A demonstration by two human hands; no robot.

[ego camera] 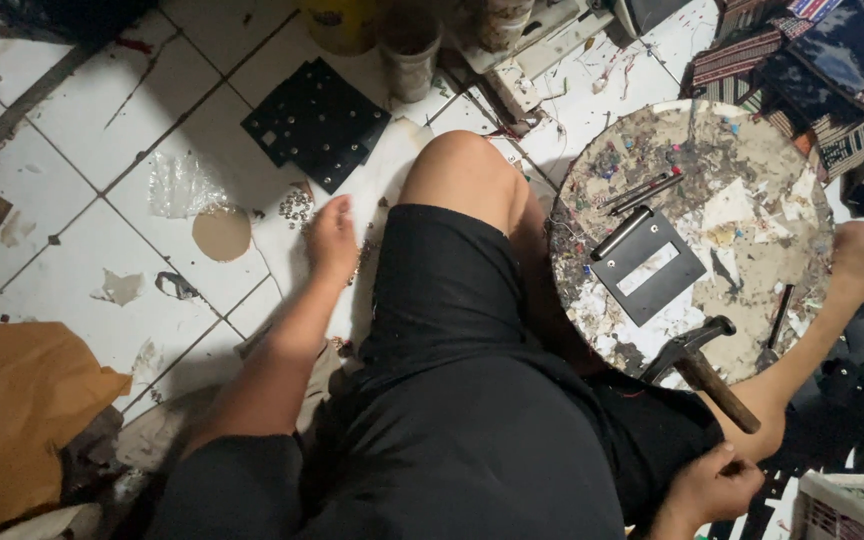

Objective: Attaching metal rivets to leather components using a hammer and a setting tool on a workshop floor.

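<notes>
Our left hand (332, 240) reaches, fingers loose, to the small metal studs (297, 207) just beyond it; our right hand (717, 487) grips the hammer (704, 365).

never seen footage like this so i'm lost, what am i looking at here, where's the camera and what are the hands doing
There is no machine here. A person sits on a tiled floor, and the one picture comes from a camera worn on their head, looking down past their own legs in black shorts.

The left hand reaches to the floor beside a small heap of tiny metal pieces, touching or nearly touching them. Nearby lie black perforated sheets and a round tan disc.

The right hand is low at the bottom edge; whether it holds anything cannot be made out.

In front sits a round, scarred work block. On it lie a dark metal plate with a rectangular slot, thin metal rods and a hammer with a wooden handle.
</notes>
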